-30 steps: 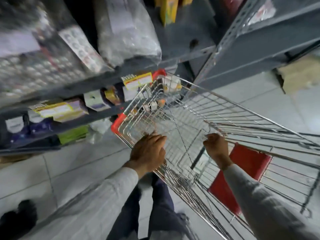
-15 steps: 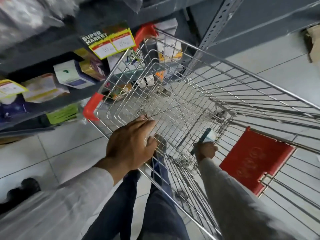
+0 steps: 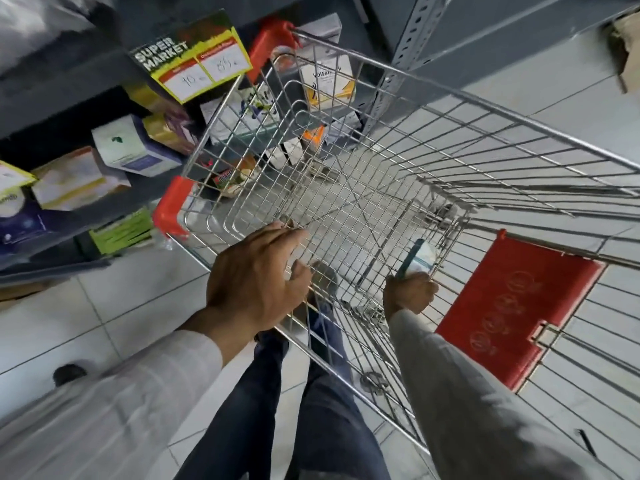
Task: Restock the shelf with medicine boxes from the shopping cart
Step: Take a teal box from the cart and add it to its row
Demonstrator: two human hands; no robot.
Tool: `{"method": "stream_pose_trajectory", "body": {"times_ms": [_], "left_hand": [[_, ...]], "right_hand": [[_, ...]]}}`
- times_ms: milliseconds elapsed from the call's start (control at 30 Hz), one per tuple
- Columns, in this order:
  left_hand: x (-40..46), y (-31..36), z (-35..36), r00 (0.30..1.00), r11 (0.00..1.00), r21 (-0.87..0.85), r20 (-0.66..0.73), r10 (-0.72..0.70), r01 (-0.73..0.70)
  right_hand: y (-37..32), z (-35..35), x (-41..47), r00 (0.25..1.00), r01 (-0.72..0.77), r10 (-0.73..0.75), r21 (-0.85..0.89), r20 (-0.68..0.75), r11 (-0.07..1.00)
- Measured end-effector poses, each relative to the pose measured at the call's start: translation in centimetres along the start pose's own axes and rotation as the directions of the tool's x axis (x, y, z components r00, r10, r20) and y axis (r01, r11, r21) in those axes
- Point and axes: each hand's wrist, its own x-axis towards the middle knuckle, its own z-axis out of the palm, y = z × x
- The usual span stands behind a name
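Note:
A wire shopping cart (image 3: 450, 98) with red corner guards stands against a grey metal shelf (image 3: 69, 81). My right hand (image 3: 410, 294) reaches deep inside the cart, shut on a small white and teal medicine box (image 3: 420, 258) near the cart's bottom. My left hand (image 3: 256, 278) rests on the cart's near rim, fingers spread over the wire. Several medicine boxes (image 3: 131, 147) lie on the shelf at the left. The cart's floor shows no other boxes.
A yellow and green "SUPER MARKET" price tag (image 3: 194, 60) hangs from the shelf edge. The red child-seat flap (image 3: 516, 317) sits at the right in the cart. More boxes (image 3: 327, 81) show through the cart's far wire. My legs stand on tiled floor (image 3: 69, 306).
My right hand has gone from the cart's rim down into the basket and closed on the small box. The view has tilted down and closer to the cart. My left hand stays on the rim.

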Motion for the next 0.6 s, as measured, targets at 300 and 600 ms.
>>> {"method": "stream_pose_trajectory", "body": {"times_ms": [300, 600], "left_hand": [[-0.3, 0.2, 0.1, 0.999, 1.0, -0.019, -0.035, 0.013, -0.014], [-0.7, 0.6, -0.3, 0.998, 0.999, -0.054, -0.062, -0.004, 0.001]], "right_hand": [[2.8, 1.2, 1.7, 1.0, 0.014, -0.012, 0.151, -0.013, 0.988], [1.7, -1.6, 0.4, 0.973, 0.185, -0.203, 0.161, 0.106, 0.969]]}}
